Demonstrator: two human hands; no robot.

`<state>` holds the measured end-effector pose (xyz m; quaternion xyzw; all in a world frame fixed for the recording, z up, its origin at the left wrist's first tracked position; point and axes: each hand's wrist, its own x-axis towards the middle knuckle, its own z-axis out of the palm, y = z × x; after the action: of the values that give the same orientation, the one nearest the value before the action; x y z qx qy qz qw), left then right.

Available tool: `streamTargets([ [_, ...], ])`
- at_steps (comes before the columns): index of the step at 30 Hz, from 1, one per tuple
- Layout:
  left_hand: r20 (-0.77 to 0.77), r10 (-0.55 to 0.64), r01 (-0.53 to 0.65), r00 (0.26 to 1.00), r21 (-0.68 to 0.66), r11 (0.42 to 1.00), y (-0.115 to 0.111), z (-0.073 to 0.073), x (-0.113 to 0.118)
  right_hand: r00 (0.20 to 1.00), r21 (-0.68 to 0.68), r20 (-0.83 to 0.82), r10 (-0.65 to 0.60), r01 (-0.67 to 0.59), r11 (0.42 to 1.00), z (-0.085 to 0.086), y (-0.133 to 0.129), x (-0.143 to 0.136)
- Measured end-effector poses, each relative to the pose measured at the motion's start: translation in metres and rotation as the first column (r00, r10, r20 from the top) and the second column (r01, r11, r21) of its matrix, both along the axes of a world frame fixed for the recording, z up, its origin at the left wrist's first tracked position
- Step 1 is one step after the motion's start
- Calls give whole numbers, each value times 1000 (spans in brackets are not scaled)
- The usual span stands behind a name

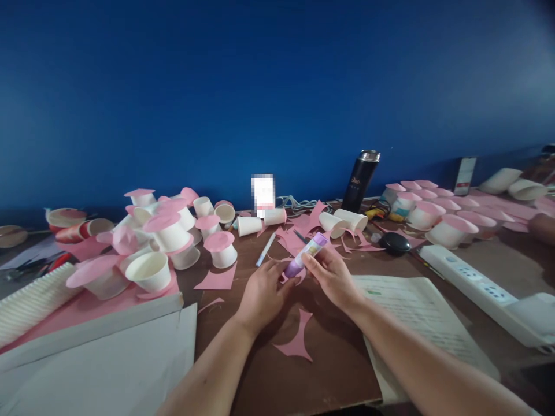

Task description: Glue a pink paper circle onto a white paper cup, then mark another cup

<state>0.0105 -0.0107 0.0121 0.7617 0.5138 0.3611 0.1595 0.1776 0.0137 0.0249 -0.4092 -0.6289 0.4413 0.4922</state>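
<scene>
A purple and white glue stick (307,254) is held between my two hands above the brown table (243,346). My right hand (332,274) grips its upper part, the thumb lying along the barrel. At its lower end, the fingers of my left hand (266,289) are closed round the purple tip. Part of a pink paper piece shows beneath the fingers. Nearer me lies a curved pink scrap (299,341). Beyond the hands are more pink cuttings (303,225) and a white pen (265,249).
Paper cups with pink discs (167,231) crowd the left, near a white box (99,358). More topped cups (451,228) stand at right. A black bottle (362,179), a power strip (472,283) and an open notebook (416,318) are also there.
</scene>
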Motion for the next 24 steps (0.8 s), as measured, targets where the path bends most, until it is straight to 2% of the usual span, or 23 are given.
streamTargets([
  [5,-74,0,2,997,24,1000,-2,-1,3,999,-35,24,41,-40,999,0,1,1],
  [13,-152,17,-9,988,52,999,-1,-1,9,991,-93,-116,-73,63,994,-9,2,1],
  [24,-190,58,-29,980,152,988,-1,-1,18,979,-47,-93,-182,178,983,-12,3,4],
])
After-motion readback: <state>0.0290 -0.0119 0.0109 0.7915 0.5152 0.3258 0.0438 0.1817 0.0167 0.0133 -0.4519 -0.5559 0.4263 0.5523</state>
